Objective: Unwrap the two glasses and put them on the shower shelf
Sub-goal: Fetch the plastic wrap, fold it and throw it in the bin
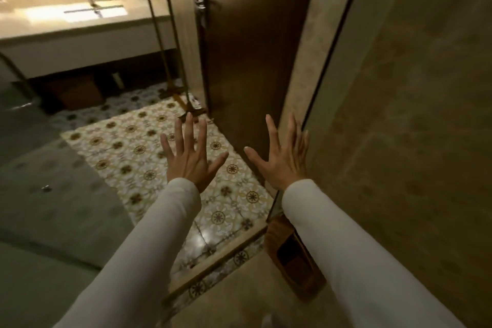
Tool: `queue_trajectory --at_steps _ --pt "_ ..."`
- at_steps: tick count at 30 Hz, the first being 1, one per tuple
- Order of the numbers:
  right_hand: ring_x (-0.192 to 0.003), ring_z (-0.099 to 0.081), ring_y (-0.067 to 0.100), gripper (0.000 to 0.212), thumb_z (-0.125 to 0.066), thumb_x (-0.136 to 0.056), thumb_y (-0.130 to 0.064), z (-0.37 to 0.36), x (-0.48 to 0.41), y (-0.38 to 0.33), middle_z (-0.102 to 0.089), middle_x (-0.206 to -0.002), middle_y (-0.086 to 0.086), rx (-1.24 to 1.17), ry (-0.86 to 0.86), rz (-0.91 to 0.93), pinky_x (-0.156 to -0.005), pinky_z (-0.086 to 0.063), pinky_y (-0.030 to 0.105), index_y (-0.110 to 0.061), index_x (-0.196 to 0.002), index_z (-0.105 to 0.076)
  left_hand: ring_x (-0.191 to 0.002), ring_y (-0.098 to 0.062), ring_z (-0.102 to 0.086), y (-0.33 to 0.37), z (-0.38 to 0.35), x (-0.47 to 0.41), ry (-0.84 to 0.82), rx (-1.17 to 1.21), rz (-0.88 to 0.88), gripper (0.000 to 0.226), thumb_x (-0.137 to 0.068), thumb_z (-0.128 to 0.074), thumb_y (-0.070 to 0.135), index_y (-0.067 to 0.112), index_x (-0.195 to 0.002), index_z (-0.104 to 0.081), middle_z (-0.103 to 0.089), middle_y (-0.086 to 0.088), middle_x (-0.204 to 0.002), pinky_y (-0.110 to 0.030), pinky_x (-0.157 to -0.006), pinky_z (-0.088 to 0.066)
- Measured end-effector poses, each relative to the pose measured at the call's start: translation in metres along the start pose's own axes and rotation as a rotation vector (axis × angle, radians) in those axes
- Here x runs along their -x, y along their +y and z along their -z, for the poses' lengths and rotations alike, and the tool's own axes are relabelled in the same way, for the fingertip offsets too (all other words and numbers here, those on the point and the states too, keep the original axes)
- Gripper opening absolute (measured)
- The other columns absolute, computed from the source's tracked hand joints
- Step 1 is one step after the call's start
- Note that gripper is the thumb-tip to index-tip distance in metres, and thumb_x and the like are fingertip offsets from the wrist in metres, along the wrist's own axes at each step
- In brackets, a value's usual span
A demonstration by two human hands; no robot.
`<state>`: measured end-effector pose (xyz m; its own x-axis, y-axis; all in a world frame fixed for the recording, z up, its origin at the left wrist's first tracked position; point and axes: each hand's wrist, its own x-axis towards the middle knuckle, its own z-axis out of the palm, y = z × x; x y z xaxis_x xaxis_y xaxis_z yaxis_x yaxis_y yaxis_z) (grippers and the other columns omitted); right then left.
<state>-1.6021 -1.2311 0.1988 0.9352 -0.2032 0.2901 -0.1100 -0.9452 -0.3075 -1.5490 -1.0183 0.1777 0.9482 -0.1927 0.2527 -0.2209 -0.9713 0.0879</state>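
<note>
Both hands are held out flat with nothing in them. The left hand [189, 157] spreads its fingers [189, 128] wide above the flowery floor [127, 157]. The right hand [283, 160] has fingers apart too, beside a brown door [253, 48]. No glasses show anywhere.

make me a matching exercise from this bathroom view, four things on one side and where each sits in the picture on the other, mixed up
Things:
1. sink
2. wooden door
3. left hand
4. patterned floor

Places:
a. centre, under the spread hands
b. upper left
c. upper middle, beyond the right hand
d. left of the other hand, fingers spread

Pairs: 1-b, 2-c, 3-d, 4-a
</note>
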Motion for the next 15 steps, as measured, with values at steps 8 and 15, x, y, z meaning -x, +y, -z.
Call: queue_trajectory --at_steps 8,15 --pt "-0.157 0.009 0.036 0.088 -0.03 -0.091 -0.08 -0.062 -0.106 -0.051 0.008 -0.17 0.017 -0.081 -0.135 0.188 -0.124 0.008 0.061 -0.036 -0.162 -0.002 -0.15 -0.03 0.022 -0.061 -0.027 -0.057 -0.024 -0.072 0.181 0.093 -0.088 -0.021 0.078 0.025 -0.156 0.011 0.021 -0.005 -0.165 -0.064 -0.117 0.007" --pt "-0.158 0.013 0.034 0.087 -0.029 -0.091 -0.081 -0.103 -0.206 -0.066 0.01 -0.171 0.017 -0.129 -0.19 0.355 -0.123 0.012 0.061 -0.038 -0.162 -0.001 -0.151 -0.03 0.018 -0.076 -0.041 -0.139 -0.006 -0.116 0.33 0.092 -0.088 -0.017 0.078 0.023 -0.157 0.01 0.018 -0.004 -0.166 -0.064 -0.118 0.004"
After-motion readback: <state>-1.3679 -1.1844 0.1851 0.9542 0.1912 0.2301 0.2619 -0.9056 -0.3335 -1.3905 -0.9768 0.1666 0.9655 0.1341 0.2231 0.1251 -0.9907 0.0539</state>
